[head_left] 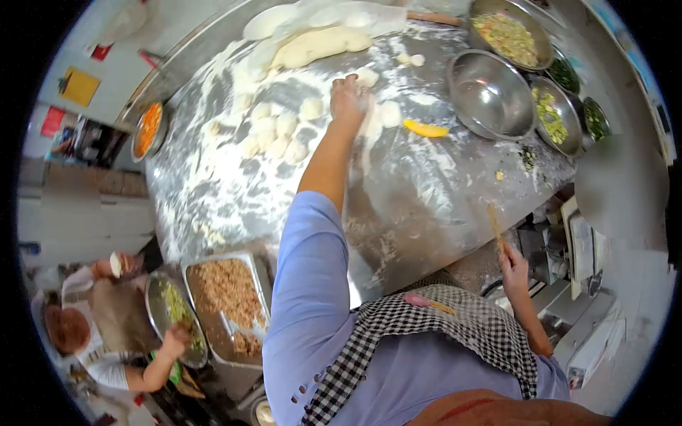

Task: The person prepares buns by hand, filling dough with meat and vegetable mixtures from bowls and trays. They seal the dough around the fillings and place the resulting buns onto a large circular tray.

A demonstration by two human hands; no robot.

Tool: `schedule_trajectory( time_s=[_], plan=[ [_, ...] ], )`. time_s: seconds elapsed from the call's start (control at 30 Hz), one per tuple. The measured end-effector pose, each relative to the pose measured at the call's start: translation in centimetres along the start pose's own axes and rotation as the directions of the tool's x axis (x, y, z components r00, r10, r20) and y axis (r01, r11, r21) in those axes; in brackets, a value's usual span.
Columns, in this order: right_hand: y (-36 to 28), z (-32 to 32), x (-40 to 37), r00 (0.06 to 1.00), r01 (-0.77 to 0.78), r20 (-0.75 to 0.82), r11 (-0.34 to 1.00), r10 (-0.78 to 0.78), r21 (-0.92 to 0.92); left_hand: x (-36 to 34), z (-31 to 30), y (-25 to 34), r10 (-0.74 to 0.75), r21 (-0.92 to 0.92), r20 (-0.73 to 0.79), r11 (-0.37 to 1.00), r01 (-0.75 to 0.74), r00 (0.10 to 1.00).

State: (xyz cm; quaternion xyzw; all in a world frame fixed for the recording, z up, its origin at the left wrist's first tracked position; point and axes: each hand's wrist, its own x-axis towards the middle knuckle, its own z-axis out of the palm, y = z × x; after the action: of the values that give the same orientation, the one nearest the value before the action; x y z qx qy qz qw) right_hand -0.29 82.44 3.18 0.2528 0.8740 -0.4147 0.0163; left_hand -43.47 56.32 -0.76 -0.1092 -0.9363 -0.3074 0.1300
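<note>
My left hand (348, 101) reaches out over the floured metal table (398, 241), palm down with fingers bent. It is closed at a flattened dough piece (366, 77), its fingertips partly hidden. A second dough piece (390, 114) lies just right of the wrist, and a yellow dough scraper (425, 128) is beyond it. Left of the hand are several floured dough pieces (286, 124). My right hand (513, 270) is low by the table's near right edge, wrapped round a thin wooden stick (495, 221) that points up.
A long dough roll (323, 47) lies at the back. An empty steel bowl (491, 94) and a bowl of chopped filling (506, 37) stand right. A carrot bowl (148, 130) is at left. Near left, a co-worker's hand (175, 341) is over a bowl beside a meat-filling tray (226, 291).
</note>
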Motion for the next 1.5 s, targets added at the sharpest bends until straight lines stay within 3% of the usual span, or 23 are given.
schedule_trajectory(
  time_s=[0.07,0.13,0.2,0.3,0.33,0.4,0.47,0.53,0.57,0.6,0.63,0.7,0.73,0.8,0.9,1.0,1.03,1.17,1.3,1.4,1.5],
  plan=[
    [-0.2,-0.5,-1.5,1.0,0.019,-0.007,0.999,-0.019,-0.032,2.6,3.0,-0.1,0.101,0.082,0.059,0.991,-0.106,0.993],
    [-0.3,-1.0,-3.0,0.998,0.032,-0.048,0.996,-0.036,-0.081,6.2,9.9,-4.6,0.32,0.295,0.124,0.892,-0.343,0.939],
    [-1.0,-1.5,-3.4,0.998,0.008,-0.066,0.997,-0.014,-0.083,5.2,5.5,0.2,0.235,0.313,0.288,0.893,-0.323,0.929],
    [0.2,-2.7,-2.7,0.996,0.074,-0.034,0.989,-0.079,-0.13,6.9,8.0,-2.2,0.304,0.323,0.296,0.86,-0.394,0.905],
    [0.6,-2.9,-2.0,0.994,0.098,-0.027,0.989,-0.102,-0.111,5.8,5.3,0.6,0.053,0.241,0.273,0.963,-0.121,0.961],
    [1.3,-3.7,0.1,0.986,0.165,0.016,0.984,-0.164,-0.075,3.7,2.5,3.4,-0.035,-0.027,0.238,0.999,0.043,0.971],
    [1.6,-4.9,2.4,0.973,0.216,0.101,0.975,-0.21,-0.053,0.3,0.5,4.2,0.083,-0.349,0.132,0.936,-0.032,0.988],
    [1.7,-6.4,5.5,0.949,0.281,0.148,0.96,-0.277,-0.007,-7.4,-2.7,8.3,0.095,-0.579,-0.113,0.803,-0.143,0.989],
    [1.4,-7.1,6.8,0.937,0.312,0.157,0.95,-0.311,0.02,-11.6,-4.9,10.0,0.167,-0.347,-0.107,0.918,-0.194,0.98],
    [1.4,-7.8,7.7,0.924,0.341,0.168,0.939,-0.344,0.047,-15.6,-5.3,8.7,0.366,-0.1,-0.074,0.923,-0.372,0.928],
    [1.9,-8.3,8.9,0.912,0.367,0.172,0.928,-0.372,0.058,-20.0,-4.5,8.5,0.253,-0.212,0.023,0.947,-0.243,0.967],
    [2.9,-8.8,11.1,0.88,0.432,0.18,0.898,-0.439,0.076,-26.6,-2.0,6.9,0.233,0.002,0.286,0.97,-0.244,0.93],
    [3.6,-8.6,11.8,0.866,0.452,0.197,0.888,-0.46,0.084,-27.7,-2.1,10.0,0.215,0.118,0.263,0.96,-0.253,0.94],
    [4.8,-8.3,12.9,0.838,0.49,0.219,0.866,-0.5,0.102,-28.1,-0.8,11.3,0.235,0.066,0.126,0.967,-0.244,0.964],
    [4.6,-9.3,13.6,0.795,0.487,0.322,0.857,-0.514,0.165,-27.1,0.9,11.4,0.201,0.14,0.177,0.964,-0.227,0.963],
    [4.9,-10.7,13.9,0.778,0.481,0.372,0.861,-0.506,0.167,-29.8,0.9,10.3,-0.006,0.034,0.177,0.999,0.0,0.984],
    [5.5,-10.8,14.2,0.784,0.46,0.378,0.87,-0.492,0.178,-30.2,0.0,10.5,0.081,0.109,0.156,0.989,-0.099,0.985],
    [7.2,-10.9,14.5,0.802,0.356,0.439,0.914,-0.405,0.193,-30.3,-1.3,11.8,0.143,0.303,0.242,0.929,-0.215,0.96],
    [6.2,-11.2,14.3,0.802,0.24,0.528,0.96,-0.278,0.141,-29.0,0.7,11.8,-0.028,0.454,0.273,0.885,-0.103,0.962],
    [6.3,-10.3,14.3,0.803,0.298,0.48,0.936,-0.352,0.188,-27.0,1.4,11.3,-0.075,0.501,0.24,0.864,-0.057,0.968],
    [4.5,-9.8,14.3,0.785,0.228,0.533,0.947,-0.315,0.224,-25.5,1.0,11.9,-0.128,0.543,0.269,0.839,-0.04,0.954]
  ],
)
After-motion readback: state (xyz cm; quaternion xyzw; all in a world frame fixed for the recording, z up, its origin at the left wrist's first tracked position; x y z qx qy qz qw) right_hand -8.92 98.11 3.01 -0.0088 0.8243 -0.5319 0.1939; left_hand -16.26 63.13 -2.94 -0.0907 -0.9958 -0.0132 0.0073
